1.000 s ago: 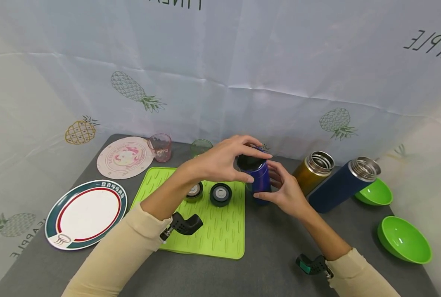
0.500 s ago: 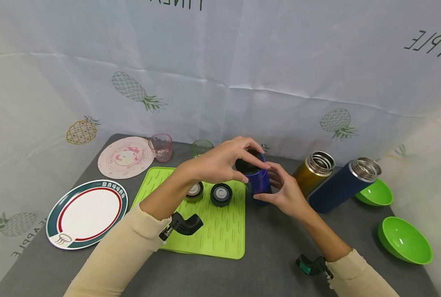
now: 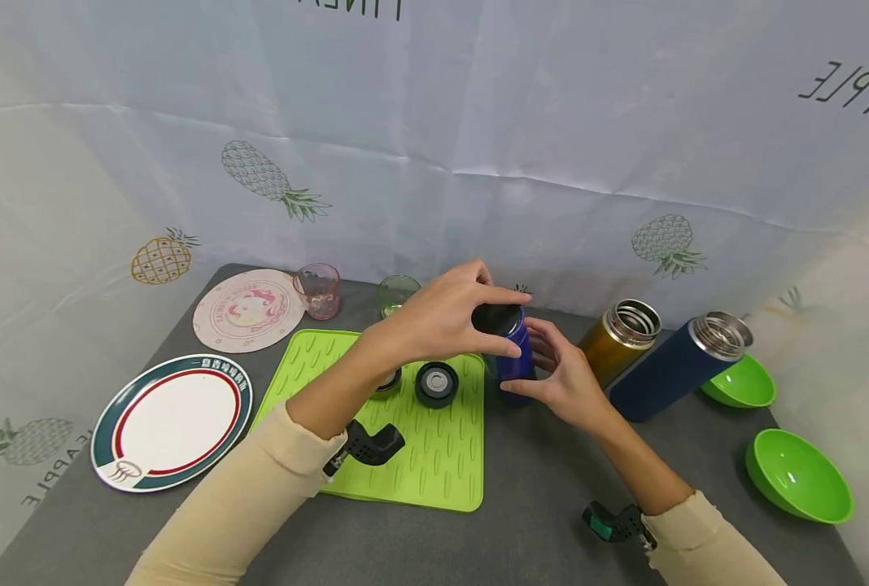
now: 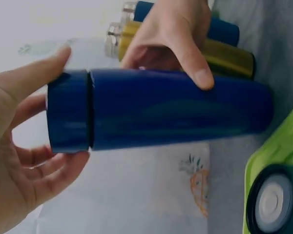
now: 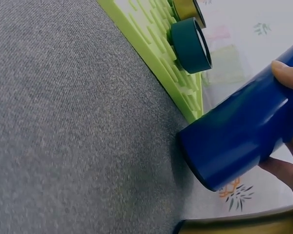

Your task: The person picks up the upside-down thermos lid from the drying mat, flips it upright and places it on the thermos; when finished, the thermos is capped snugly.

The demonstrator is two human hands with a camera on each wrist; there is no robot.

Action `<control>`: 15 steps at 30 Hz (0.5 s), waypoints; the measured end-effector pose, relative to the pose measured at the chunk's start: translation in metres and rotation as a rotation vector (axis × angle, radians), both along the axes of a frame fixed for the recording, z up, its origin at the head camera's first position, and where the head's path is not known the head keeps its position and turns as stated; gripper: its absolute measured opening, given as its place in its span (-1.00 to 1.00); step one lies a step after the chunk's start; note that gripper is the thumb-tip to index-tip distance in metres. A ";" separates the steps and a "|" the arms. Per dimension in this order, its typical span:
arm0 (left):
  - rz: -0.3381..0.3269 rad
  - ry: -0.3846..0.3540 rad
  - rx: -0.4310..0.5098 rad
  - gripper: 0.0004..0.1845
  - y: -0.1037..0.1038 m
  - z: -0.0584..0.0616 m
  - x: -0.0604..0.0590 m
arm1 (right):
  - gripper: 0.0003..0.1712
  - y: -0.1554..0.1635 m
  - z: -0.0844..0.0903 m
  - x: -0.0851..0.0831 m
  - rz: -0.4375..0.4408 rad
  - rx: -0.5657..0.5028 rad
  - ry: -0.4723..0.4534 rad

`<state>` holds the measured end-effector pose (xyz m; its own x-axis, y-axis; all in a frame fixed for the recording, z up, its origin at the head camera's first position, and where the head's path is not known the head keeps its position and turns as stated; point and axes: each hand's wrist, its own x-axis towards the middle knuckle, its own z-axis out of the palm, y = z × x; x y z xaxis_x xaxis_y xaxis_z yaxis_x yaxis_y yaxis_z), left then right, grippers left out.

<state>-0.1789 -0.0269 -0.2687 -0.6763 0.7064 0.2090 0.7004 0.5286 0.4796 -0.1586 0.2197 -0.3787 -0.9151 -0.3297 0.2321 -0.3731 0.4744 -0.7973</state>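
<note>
A blue thermos (image 3: pixel 515 368) stands upright on the grey table beside the mat, its dark-topped lid (image 4: pixel 68 112) seated on the body with a thin seam between them. My left hand (image 3: pixel 449 317) reaches over the top, thumb and fingers curved round opposite sides of the lid. My right hand (image 3: pixel 565 378) grips the body from the right, thumb in front and fingers behind. In the right wrist view, the base of the thermos (image 5: pixel 234 136) is close to the mat's edge. Two loose lids lie on the mat: a dark green one (image 3: pixel 437 385) and a yellow one (image 5: pixel 185 9).
A lime green mat (image 3: pixel 405 464) lies left of the thermos. Lidless yellow (image 3: pixel 606 350) and navy (image 3: pixel 661 374) thermoses stand right, near green bowls (image 3: pixel 801 476). Pink (image 3: pixel 319 293) and green (image 3: pixel 398 293) glasses, a pink round mat (image 3: pixel 222 325) and a plate (image 3: pixel 174 419) are left.
My left hand has shifted its fingers round the lid, its thumb moving left, then right across the front. My right hand keeps its hold on the thermos in the same spot.
</note>
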 end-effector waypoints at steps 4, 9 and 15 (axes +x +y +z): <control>-0.066 -0.009 -0.008 -0.41 -0.001 0.004 -0.001 | 0.04 0.000 0.001 0.001 0.005 -0.007 0.001; -0.193 -0.097 0.016 -0.47 -0.008 0.009 -0.004 | 0.04 -0.001 0.000 0.001 0.025 0.005 0.009; -0.127 -0.108 -0.007 -0.42 -0.005 0.008 -0.003 | 0.04 -0.002 0.001 0.000 0.004 0.013 -0.005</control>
<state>-0.1814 -0.0318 -0.2606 -0.5997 0.7888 0.1350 0.7066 0.4427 0.5521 -0.1586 0.2176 -0.3777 -0.9147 -0.3365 0.2237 -0.3716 0.4831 -0.7928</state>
